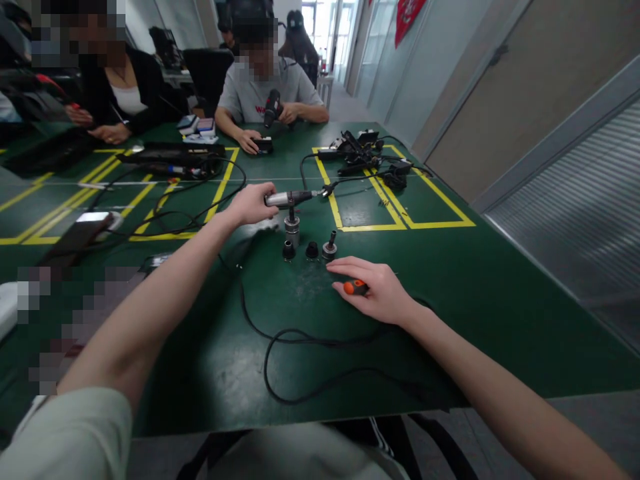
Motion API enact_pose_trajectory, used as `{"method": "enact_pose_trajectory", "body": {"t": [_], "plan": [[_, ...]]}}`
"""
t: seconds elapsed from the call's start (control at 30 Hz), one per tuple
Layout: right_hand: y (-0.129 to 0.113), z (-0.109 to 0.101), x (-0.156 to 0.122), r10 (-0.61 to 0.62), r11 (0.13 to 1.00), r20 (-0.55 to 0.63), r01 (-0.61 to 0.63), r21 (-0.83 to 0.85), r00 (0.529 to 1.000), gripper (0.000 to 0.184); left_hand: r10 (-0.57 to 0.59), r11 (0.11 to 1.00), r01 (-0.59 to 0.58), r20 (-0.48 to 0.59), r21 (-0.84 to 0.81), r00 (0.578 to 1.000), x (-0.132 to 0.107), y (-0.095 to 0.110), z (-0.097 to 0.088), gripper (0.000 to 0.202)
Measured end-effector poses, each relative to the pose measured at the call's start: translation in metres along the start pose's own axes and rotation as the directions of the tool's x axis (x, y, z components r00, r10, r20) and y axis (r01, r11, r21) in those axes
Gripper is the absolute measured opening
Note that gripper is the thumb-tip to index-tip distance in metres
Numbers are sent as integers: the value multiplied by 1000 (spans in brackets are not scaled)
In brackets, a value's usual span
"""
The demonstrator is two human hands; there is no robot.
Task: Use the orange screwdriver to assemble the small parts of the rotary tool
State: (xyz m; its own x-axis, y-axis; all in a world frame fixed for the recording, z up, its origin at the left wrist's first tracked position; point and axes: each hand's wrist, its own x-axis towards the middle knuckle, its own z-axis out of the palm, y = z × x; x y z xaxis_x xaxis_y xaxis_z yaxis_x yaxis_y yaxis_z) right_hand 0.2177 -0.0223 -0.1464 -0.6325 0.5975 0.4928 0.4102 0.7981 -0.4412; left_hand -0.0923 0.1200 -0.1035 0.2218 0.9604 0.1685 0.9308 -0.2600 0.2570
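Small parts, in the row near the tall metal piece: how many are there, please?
3: left part, in front of the tall piece; middle part; right part, nearest the right hand. The hand may hide others.

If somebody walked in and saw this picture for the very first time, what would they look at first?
Probably the bright yellow tape, which makes big boxes on the green table. Next might come the orange-and-dark handle between the right hand's thumb and fingers, near the middle. Just above and left of it, the left hand holds a silver-and-black tool.
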Motion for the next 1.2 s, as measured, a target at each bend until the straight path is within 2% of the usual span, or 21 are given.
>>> {"method": "enact_pose_trajectory", "body": {"t": [0.17,0.2,0.27,0.4,0.5,0.53,0.57,0.63,0.67,0.73,0.83,0.93,1.0,1.1,1.2], "plan": [[-1,1,0,-20,1000,-1,20,-1,1000,22,-152,988,143,-218,-57,964,-8,2,-31,37],[-2,1,0,-24,1000,-4,24,0,1000,22,-183,983,169,-268,-76,946,-11,4,-38,37],[-2,1,1,-27,1000,-11,27,-3,1000,22,-255,963,192,-400,-190,881,-19,10,-54,31],[-3,1,1,-36,999,-32,36,-14,999,20,-227,966,123,-515,-228,826,-43,18,-86,22],[-2,0,2,-30,1000,-77,30,-9,997,18,-126,969,-41,-631,-243,765,-66,21,-111,20],[-2,-2,2,-23,1000,-102,23,-3,995,17,-92,965,-92,-648,-244,756,-75,23,-118,22],[-2,-3,3,-17,1000,-131,18,4,991,17,-59,960,-127,-622,-251,781,-84,26,-124,25],[-1,-8,4,-9,1000,-199,13,19,980,15,-14,939,-149,-469,-309,883,-103,32,-129,31],[-1,-12,4,-9,1000,-234,14,20,972,14,23,939,-150,-378,-309,925,-112,36,-128,31],[1,-20,5,-1,1000,-311,5,12,951,12,131,957,-179,-213,-228,968,-128,44,-114,27],[4,-33,5,31,998,-452,-48,-27,892,12,281,941,-279,-18,-192,960,-146,53,-74,19],[7,-42,5,125,990,-542,-141,11,831,17,286,935,-274,22,-226,958,-157,56,-28,15],[8,-45,4,199,979,-563,-193,70,802,22,297,928,-279,38,-248,954,-160,56,-5,13],[8,-44,3,268,963,-569,-227,144,777,29,338,912,-311,61,-269,939,-162,54,13,14],[10,-45,0,308,951,-564,-231,205,766,38,393,886,-353,86,-300,915,-163,53,17,15]]}}
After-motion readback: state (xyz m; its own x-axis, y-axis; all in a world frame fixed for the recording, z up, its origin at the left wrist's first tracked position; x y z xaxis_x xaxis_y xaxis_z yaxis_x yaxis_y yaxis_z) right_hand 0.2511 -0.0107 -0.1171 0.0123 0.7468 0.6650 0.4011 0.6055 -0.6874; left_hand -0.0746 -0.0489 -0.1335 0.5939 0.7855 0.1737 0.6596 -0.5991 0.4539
